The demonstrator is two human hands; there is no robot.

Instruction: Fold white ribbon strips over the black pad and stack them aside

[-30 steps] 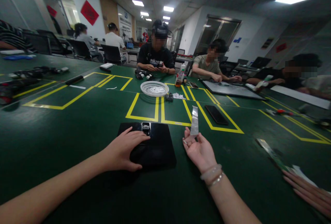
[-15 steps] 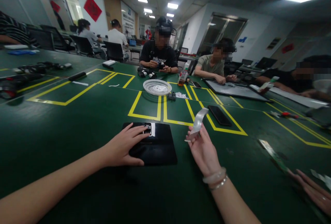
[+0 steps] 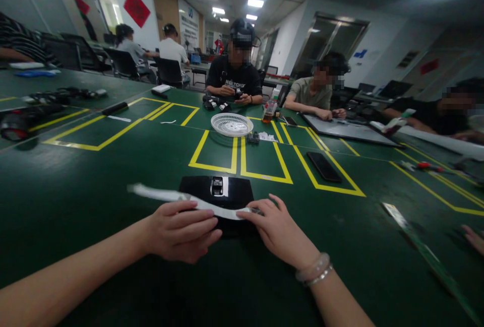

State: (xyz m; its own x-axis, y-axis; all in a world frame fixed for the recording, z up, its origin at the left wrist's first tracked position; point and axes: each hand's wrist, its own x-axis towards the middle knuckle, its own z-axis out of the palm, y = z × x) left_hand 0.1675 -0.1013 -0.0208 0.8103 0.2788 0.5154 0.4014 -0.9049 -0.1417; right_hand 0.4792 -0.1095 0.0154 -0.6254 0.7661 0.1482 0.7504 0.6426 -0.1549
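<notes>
A long, thin white strip [image 3: 223, 212] stretches between my two hands, bending slightly; its far left end is blurred. My left hand [image 3: 185, 231] is closed around the strip near its middle, with the thumb hidden behind the fingers. At the strip's right end, my right hand [image 3: 278, 226] pinches it between thumb and fingers, and a small grey end piece shows there. Below and behind the strip lies a glossy black panel [image 3: 238, 191] with a small rectangular fitting [image 3: 217, 186] in its upper part. My hands and the strip cover the panel's lower part.
Beyond the panel are a white round basket [image 3: 231, 124], a black phone [image 3: 324, 167] and a bottle [image 3: 269, 110]. A long green circuit board [image 3: 419, 249] lies at right, near another person's hand [image 3: 472, 239]. Yellow tape marks the green table [image 3: 124, 191]. Several people sit around.
My left hand has lifted off the black panel and taken hold of the strip. My right hand has moved left and turned palm-down, bringing the strip over the panel. The other person's hand at right has withdrawn.
</notes>
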